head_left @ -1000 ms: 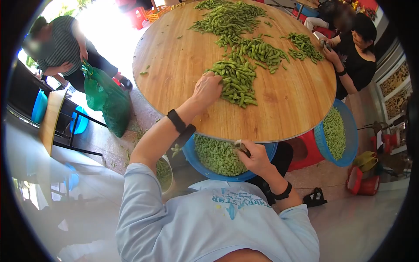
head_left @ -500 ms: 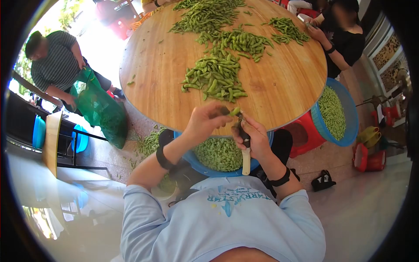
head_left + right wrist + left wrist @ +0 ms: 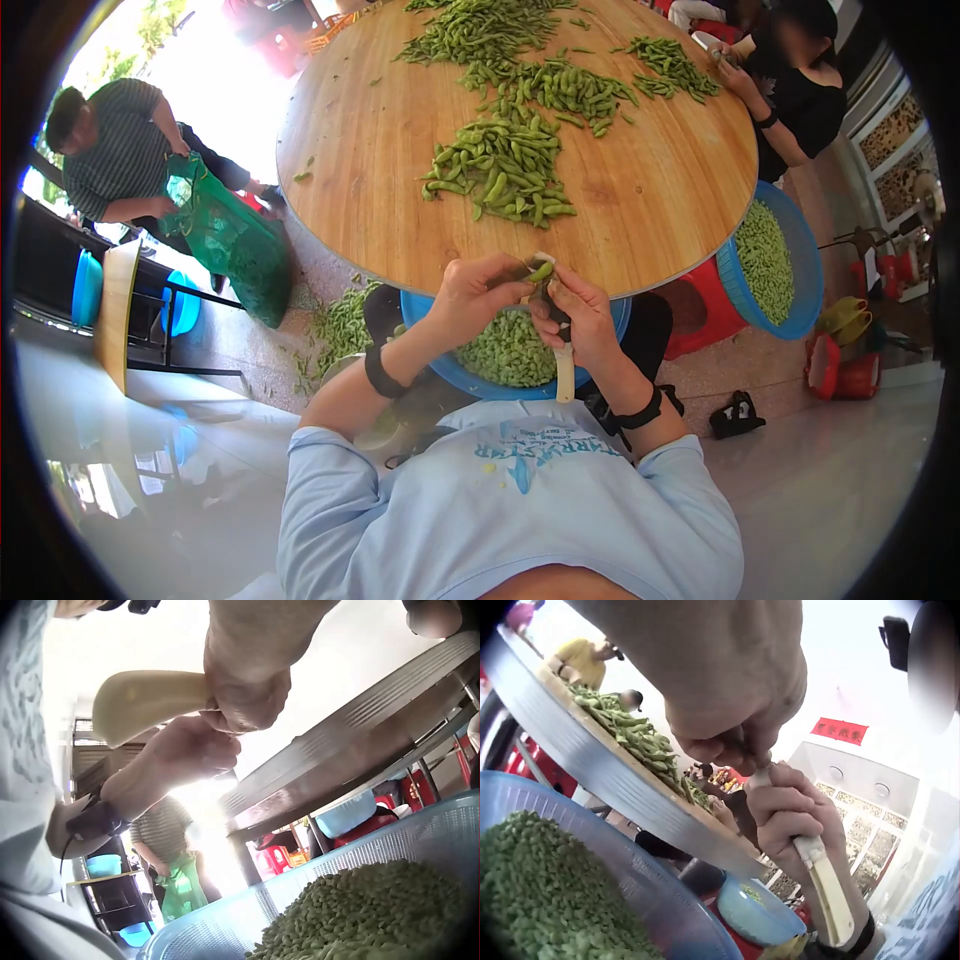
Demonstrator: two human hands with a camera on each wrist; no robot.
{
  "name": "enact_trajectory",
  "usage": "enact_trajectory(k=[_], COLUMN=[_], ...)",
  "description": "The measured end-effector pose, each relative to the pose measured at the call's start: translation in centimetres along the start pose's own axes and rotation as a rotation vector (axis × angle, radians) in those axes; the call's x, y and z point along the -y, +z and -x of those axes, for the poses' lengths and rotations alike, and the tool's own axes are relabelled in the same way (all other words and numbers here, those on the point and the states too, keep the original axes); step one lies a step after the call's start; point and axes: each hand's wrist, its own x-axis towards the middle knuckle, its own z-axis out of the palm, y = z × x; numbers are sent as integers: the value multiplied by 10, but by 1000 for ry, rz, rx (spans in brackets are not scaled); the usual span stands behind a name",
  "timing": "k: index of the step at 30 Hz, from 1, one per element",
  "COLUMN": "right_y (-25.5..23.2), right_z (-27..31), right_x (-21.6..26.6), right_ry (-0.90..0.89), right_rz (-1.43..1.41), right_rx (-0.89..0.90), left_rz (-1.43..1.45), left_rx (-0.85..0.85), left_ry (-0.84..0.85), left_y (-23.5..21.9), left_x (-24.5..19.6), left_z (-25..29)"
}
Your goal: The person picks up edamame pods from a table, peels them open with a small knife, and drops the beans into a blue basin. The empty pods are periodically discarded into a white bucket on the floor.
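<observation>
Close to the person's light-blue shirt, the right hand grips a cream-handled tool, its far end hidden by the fingers. The left hand pinches one green edamame pod, which meets the right hand's fingertips. Both hands work just off the near edge of the round wooden tabletop, above a blue perforated basket heaped with shelled green beans.

To the right, past a red stool, a second blue basket also carries shelled beans. Loose green pods litter the floor on the left. On the tabletop, a pile of whole pods lies nearest, with more heaps behind it. Beyond the table's left side, a person in a striped shirt holds a green bag; its contents cannot be made out.
</observation>
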Motion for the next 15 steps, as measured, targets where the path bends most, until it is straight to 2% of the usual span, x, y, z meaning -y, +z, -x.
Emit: enact_trajectory(k=[5, 9, 15], right_y=[6, 1, 4], right_z=[5, 5, 6], right_x=[4, 0, -2], right_ry=[6, 7, -29], right_rz=[-21, -32, 27], right_rx=[42, 78, 66], left_rz=[184, 209, 162], left_rx=[0, 25, -28], left_ry=[-104, -106, -72], left_y=[1, 2, 6], left_x=[8, 5, 2], left_z=[-1, -1, 6])
